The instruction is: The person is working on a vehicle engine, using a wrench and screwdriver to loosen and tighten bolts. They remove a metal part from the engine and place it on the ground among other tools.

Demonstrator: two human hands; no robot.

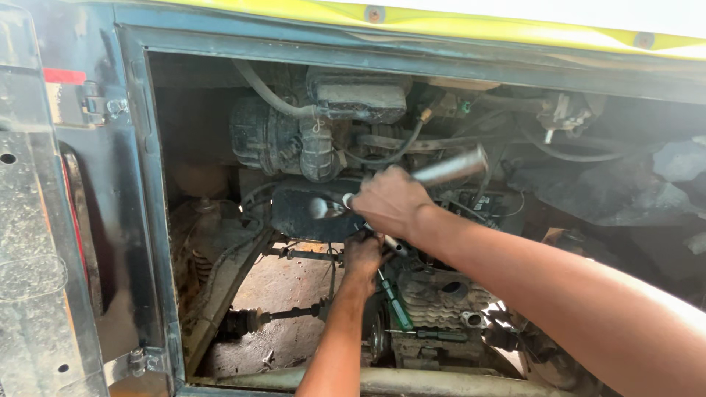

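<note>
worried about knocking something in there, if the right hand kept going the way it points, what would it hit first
Probably the dark cover just past the right hand, which points left holding a metal tool. Depth is unclear.

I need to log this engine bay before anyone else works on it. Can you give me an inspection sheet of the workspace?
Surface: dusty ground under the open bay.
Job's things: silver metal tool; green-handled tool by the finned engine casing.
Clutter: nothing seen.
Grips: right hand shut on the silver metal tool; left hand lower, its grip hidden.
Cables: black hoses and thin wires.
Surroundings: black metal frame, yellow body panel.
</note>
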